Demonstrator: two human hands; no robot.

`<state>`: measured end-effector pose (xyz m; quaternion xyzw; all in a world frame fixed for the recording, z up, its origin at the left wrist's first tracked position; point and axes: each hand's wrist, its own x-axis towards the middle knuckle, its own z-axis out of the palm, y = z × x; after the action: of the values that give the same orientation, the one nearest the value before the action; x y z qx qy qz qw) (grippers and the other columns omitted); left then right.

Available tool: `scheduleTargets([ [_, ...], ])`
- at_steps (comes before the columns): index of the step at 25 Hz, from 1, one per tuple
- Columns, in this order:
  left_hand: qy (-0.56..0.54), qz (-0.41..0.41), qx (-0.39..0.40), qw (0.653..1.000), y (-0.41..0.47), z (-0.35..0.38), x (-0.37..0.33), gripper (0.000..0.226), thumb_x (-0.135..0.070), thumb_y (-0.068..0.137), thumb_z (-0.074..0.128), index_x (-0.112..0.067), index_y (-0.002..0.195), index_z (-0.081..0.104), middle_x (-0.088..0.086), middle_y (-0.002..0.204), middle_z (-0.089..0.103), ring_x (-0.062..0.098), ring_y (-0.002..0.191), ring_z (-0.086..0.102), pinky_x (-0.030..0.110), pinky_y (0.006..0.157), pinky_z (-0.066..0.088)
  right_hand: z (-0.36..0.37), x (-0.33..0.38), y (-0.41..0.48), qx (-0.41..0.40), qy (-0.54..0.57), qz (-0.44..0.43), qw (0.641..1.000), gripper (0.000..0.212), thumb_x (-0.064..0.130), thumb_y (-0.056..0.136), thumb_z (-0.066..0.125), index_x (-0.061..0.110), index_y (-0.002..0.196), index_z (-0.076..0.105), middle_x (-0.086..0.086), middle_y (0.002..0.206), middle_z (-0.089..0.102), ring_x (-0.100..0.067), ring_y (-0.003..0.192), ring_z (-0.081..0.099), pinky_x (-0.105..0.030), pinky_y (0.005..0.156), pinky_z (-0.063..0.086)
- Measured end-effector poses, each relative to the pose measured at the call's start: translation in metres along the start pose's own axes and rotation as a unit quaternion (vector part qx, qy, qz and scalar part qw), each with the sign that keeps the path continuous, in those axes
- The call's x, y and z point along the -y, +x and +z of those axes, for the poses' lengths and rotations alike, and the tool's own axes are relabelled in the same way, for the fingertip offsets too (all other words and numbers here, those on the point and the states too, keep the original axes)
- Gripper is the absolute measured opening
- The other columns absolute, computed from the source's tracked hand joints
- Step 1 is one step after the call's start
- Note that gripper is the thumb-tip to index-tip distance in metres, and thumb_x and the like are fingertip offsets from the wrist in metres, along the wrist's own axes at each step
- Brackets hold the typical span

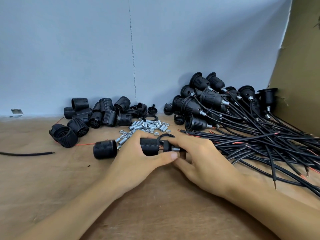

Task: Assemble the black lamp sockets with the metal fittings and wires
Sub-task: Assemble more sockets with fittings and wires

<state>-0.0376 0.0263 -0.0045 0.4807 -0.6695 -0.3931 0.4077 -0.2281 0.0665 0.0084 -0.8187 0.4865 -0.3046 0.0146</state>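
1. Bare forearms nearest, entering from both bottom corners over the brown, fibrous board tabletop [155, 213] and converging at mid-frame.
2. Left hand [138, 153]: curled round the ribbed black plastic lamp socket [149, 147], fingers over the top, thumb along the near side, gripping the barrel.
3. Right hand [199, 158]: fingers curled at the socket's right end, pinching the smooth cap around the short silver metal fitting [175, 149]; fingertip touching the left thumb.
4. Deciding relation: socket at mid-frame between both hands, long axis running left to right across the frame, fitting end pointing right. Left hand nearer the barrel, right hand nearer the fitting. Probably calls for a twist about that axis, one hand bracing. Resting on the board or lifted: cannot tell.
5. Just left of the left hand: second ribbed black barrel [105, 149] on its side, blurred, thin red wire beside it.
6. Just behind the knuckles: flat black ring [166, 135]; beyond it, scattered bright steel threaded tubes and hex nuts [149, 126].
7. Left of centre: heap of matte threaded black barrels [97, 111].
8. Right of frame: heap of finished flanged sockets [207, 101], glossy black cables [259, 144] fanning towards the lower right, red cores at cut ends.
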Motion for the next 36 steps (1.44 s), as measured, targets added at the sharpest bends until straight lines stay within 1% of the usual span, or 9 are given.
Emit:
scheduleTargets([
  [4,-0.024,0.004,0.004,1.000,0.001,0.002,0.001,0.042,-0.039,0.069,0.090,-0.027,0.098,0.061,-0.021,0.081,0.074,-0.009,0.074,0.066,0.006,0.060,0.044,0.001,0.002,0.001,0.010,0.008,0.003,1.000,0.031,0.022,0.093,0.064,0.015,0.123,0.062,0.004,0.104,0.060,-0.009,0.094,0.051,-0.018,0.079,0.041],
  [8,-0.060,-0.003,0.033,0.998,-0.001,0.000,-0.001,0.038,-0.030,0.074,0.088,-0.022,0.099,0.061,-0.007,0.083,0.078,0.003,0.081,0.071,0.024,0.074,0.047,0.004,0.004,0.002,0.008,0.034,0.008,0.999,0.025,0.023,0.094,0.063,0.014,0.117,0.062,0.002,0.100,0.062,-0.014,0.093,0.056,-0.032,0.078,0.047],
  [14,-0.101,-0.018,0.054,0.993,0.000,-0.002,-0.003,0.035,-0.023,0.075,0.085,-0.019,0.101,0.062,-0.005,0.083,0.077,0.005,0.080,0.072,0.024,0.074,0.047,0.006,0.007,0.003,-0.003,0.046,0.012,0.999,0.019,0.022,0.093,0.065,0.011,0.108,0.063,0.002,0.092,0.061,-0.017,0.086,0.055,-0.039,0.078,0.046],
  [20,-0.064,0.011,0.071,0.995,-0.003,-0.001,-0.005,0.038,-0.036,0.077,0.084,-0.021,0.101,0.059,-0.005,0.086,0.077,0.009,0.088,0.072,0.034,0.087,0.052,0.005,0.002,0.000,0.006,0.055,0.006,0.998,0.026,0.022,0.093,0.063,0.014,0.118,0.062,0.004,0.098,0.062,-0.013,0.092,0.057,-0.034,0.078,0.050],
  [23,-0.010,0.041,0.044,0.998,-0.007,0.000,-0.004,0.039,-0.050,0.071,0.080,-0.033,0.097,0.057,-0.011,0.090,0.072,0.008,0.087,0.067,0.022,0.078,0.052,0.003,-0.001,-0.002,-0.005,0.053,0.014,0.999,0.036,0.017,0.092,0.064,0.022,0.128,0.059,0.009,0.106,0.063,-0.001,0.087,0.057,-0.023,0.078,0.048],
  [25,-0.008,0.053,0.039,0.998,-0.007,-0.001,-0.003,0.037,-0.044,0.073,0.085,-0.036,0.096,0.057,-0.011,0.091,0.071,0.007,0.085,0.066,0.013,0.071,0.049,0.002,-0.002,-0.002,-0.011,0.050,0.015,0.999,0.040,0.018,0.092,0.065,0.025,0.130,0.058,0.010,0.112,0.064,-0.003,0.092,0.059,-0.024,0.080,0.049],
  [31,-0.026,0.060,0.060,0.996,-0.003,-0.003,-0.010,0.033,-0.046,0.064,0.090,-0.033,0.090,0.074,-0.011,0.085,0.075,0.004,0.078,0.069,0.016,0.066,0.052,0.001,0.001,-0.005,-0.009,0.006,-0.026,1.000,0.031,0.020,0.092,0.065,0.017,0.123,0.060,0.007,0.112,0.061,-0.010,0.102,0.058,-0.027,0.088,0.045],
  [34,-0.022,0.050,0.052,0.997,-0.002,0.003,-0.013,0.034,-0.048,0.065,0.087,-0.022,0.085,0.076,-0.004,0.080,0.076,0.016,0.079,0.071,0.034,0.073,0.055,0.001,0.003,-0.005,-0.016,-0.001,-0.054,0.998,0.024,0.029,0.091,0.060,0.018,0.112,0.059,0.010,0.099,0.056,-0.009,0.091,0.055,-0.025,0.080,0.044],
  [36,-0.012,0.039,0.034,0.999,-0.002,0.006,-0.011,0.030,-0.044,0.066,0.083,-0.020,0.082,0.074,-0.006,0.074,0.073,0.013,0.071,0.068,0.030,0.065,0.052,0.003,0.004,-0.005,-0.013,0.003,-0.056,0.998,0.022,0.029,0.091,0.064,0.019,0.109,0.058,0.012,0.095,0.054,-0.009,0.086,0.054,-0.029,0.075,0.047],
])
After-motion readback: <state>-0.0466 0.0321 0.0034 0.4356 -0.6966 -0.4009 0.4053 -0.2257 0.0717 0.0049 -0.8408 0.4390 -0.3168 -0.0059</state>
